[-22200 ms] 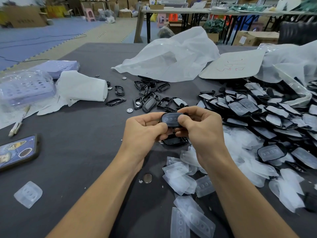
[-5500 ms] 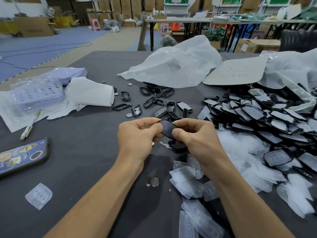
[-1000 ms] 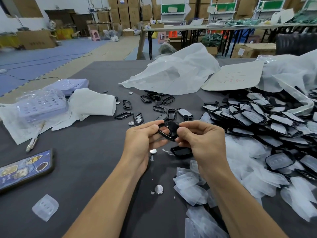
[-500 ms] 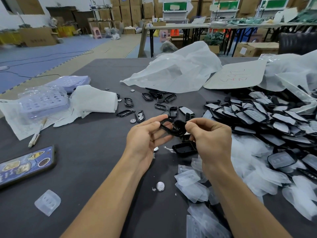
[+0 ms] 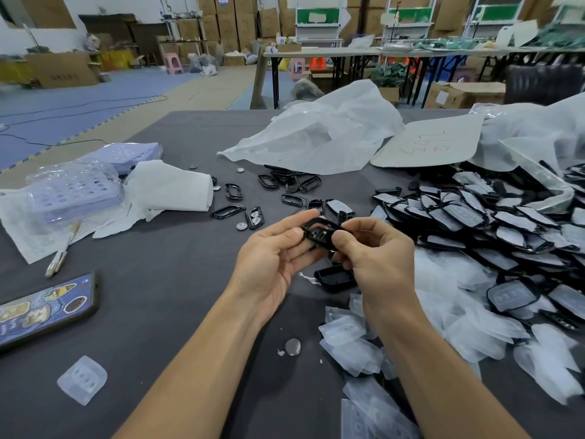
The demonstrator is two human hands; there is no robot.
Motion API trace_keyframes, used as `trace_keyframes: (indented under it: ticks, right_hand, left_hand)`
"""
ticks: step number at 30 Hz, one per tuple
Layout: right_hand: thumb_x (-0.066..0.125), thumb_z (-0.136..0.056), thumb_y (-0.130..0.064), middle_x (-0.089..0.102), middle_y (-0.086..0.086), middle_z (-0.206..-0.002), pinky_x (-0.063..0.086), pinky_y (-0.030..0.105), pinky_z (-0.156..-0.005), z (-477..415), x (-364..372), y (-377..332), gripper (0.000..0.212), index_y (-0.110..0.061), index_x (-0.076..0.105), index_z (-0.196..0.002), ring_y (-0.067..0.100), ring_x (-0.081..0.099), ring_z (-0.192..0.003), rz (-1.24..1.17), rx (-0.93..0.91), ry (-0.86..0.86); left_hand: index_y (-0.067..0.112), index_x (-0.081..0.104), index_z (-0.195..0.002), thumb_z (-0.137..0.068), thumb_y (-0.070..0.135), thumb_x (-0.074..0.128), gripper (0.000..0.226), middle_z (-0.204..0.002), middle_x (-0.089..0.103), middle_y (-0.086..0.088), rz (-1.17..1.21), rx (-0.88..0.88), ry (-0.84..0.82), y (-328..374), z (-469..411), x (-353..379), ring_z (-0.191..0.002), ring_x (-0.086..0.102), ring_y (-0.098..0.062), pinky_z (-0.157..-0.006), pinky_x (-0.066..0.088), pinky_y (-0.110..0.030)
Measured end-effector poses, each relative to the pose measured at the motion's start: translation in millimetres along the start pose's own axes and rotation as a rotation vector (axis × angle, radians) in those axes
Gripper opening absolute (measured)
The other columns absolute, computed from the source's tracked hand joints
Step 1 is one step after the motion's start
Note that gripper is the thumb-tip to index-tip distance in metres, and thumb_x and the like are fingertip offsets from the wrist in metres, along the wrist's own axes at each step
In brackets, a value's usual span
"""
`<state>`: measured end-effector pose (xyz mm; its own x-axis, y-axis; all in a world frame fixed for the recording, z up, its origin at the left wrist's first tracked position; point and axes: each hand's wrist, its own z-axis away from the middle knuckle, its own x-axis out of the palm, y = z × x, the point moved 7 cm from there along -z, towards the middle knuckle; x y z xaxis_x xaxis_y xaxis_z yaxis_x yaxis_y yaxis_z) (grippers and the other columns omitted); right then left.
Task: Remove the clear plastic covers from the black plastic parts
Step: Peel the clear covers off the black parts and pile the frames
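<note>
Fingers (image 5: pixel 346 243) of left hand (image 5: pixel 272 264) and right hand (image 5: pixel 378 259) pinch black part (image 5: pixel 319 234) mid-table. Grey table (image 5: pixel 177 296) shows near left, phone (image 5: pixel 47 308) at left edge; covers (image 5: pixel 348 346) near right, pile (image 5: pixel 474 217) far right. Boxes (image 5: pixel 221 20) behind.

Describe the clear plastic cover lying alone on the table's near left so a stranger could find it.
On the dark grey table, find the phone in its cartoon-printed case at the left edge. Just nearer the camera lies a small, frosted clear plastic cover with round dimples. Unlike the covers heaped on the right, it lies alone.
</note>
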<state>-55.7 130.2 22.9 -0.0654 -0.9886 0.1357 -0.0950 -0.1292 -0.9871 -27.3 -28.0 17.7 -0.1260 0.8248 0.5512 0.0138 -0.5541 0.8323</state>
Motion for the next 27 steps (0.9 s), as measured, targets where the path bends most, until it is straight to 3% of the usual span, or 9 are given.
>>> trace_keyframes:
  ticks: [4,7,9,12,18,23,27]
  right_hand:
    - [0.078,-0.084,-0.001,0.071,0.004,-0.067,0.050,0.020,-0.053,2.0,0.6,-2.8,0.015,-0.014,0.073,-0.079,0.013,0.062,-0.053,0.025,-0.036,0.004]
    - [0.080,-0.083,-0.006,0.073,0.003,-0.066,0.052,0.025,-0.055,2.7,-0.9,-5.0,0.014,-0.018,0.073,-0.078,0.014,0.064,-0.055,0.123,-0.092,0.027]
    - [0.083,-0.081,-0.011,0.074,-0.002,-0.066,0.057,0.030,-0.058,4.0,0.1,-6.8,0.014,-0.021,0.073,-0.077,0.016,0.068,-0.058,0.215,-0.126,0.030]
    - [0.087,-0.078,-0.016,0.074,-0.007,-0.065,0.057,0.028,-0.054,5.9,2.3,-7.3,0.015,-0.023,0.073,-0.077,0.014,0.070,-0.056,0.268,-0.128,0.004]
    - [0.086,-0.080,-0.020,0.073,-0.004,-0.061,0.055,0.029,-0.051,6.0,3.8,-7.3,0.016,-0.024,0.072,-0.072,0.013,0.066,-0.050,0.294,-0.125,-0.042]
    - [0.080,-0.085,-0.014,0.073,-0.003,-0.064,0.059,0.034,-0.053,7.1,14.2,-7.6,0.019,-0.031,0.073,-0.079,0.017,0.069,-0.052,0.288,-0.138,-0.140]
    - [0.078,-0.086,-0.006,0.073,0.005,-0.062,0.059,0.037,-0.049,5.7,12.6,-5.4,0.023,-0.025,0.075,-0.075,0.022,0.067,-0.048,0.206,-0.085,-0.155]
  left_hand:
    - [0.008,0.084,-0.096,-0.101,-0.008,0.040,0.047,-0.103,0.079,-0.018,0.013,-0.006,-0.008,-0.2,-1.2,0.1,-0.091,0.079,-0.024,-0.076,0.064,-0.035]
    - [0.005,0.079,-0.102,-0.098,-0.009,0.047,0.035,-0.096,0.079,-0.015,-0.049,0.003,0.026,0.3,0.3,-1.3,-0.083,0.078,-0.022,-0.074,0.064,-0.033]
    - [0.007,0.079,-0.100,-0.094,-0.010,0.058,0.027,-0.094,0.079,-0.014,-0.149,0.050,0.077,2.0,2.4,-3.3,-0.082,0.078,-0.021,-0.070,0.062,-0.028]
    - [0.007,0.078,-0.093,-0.089,-0.011,0.069,0.022,-0.084,0.080,-0.011,-0.285,0.136,0.160,6.2,5.0,-6.4,-0.074,0.074,-0.019,-0.064,0.062,-0.024]
    - [0.009,0.079,-0.084,-0.087,-0.013,0.070,0.025,-0.079,0.079,-0.010,-0.307,0.125,0.222,6.7,5.4,-9.6,-0.069,0.076,-0.016,-0.057,0.058,-0.020]
    - [0.012,0.080,-0.082,-0.089,-0.012,0.069,0.028,-0.080,0.079,-0.012,-0.306,0.147,0.243,4.1,4.6,-7.5,-0.070,0.076,-0.019,-0.061,0.061,-0.024]
    - [0.020,0.084,-0.088,-0.092,0.002,0.071,0.023,-0.080,0.080,-0.007,-0.516,0.220,0.227,5.9,5.0,-4.1,-0.071,0.075,-0.016,-0.067,0.062,-0.027]
